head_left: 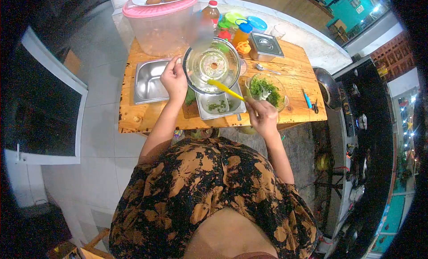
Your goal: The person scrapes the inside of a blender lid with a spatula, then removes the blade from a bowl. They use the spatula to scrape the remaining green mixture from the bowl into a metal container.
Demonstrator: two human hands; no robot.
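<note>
My left hand [175, 80] grips the rim of a clear round bowl with a central opening [200, 60], tilted above the table; bits of green cling inside it. My right hand [262, 117] is closed round the handle of a yellow spatula [228, 90], whose blade reaches into that bowl. Directly below stands a steel food pan [206, 115] with some chopped greens [217, 106] in it. Just beyond my right hand, a glass bowl [286, 99] holds a heap of chopped greens [260, 87] with a whitish blade piece on top.
On the wooden table [296, 62] are another steel pan [150, 82], a lidded steel container [266, 47], a spoon [267, 70], a blue-handled tool [307, 99] and scissors [315, 107]. A big pink-lidded tub [158, 31], bottles and colourful lids line the back. A stove counter [356, 120] runs along the right.
</note>
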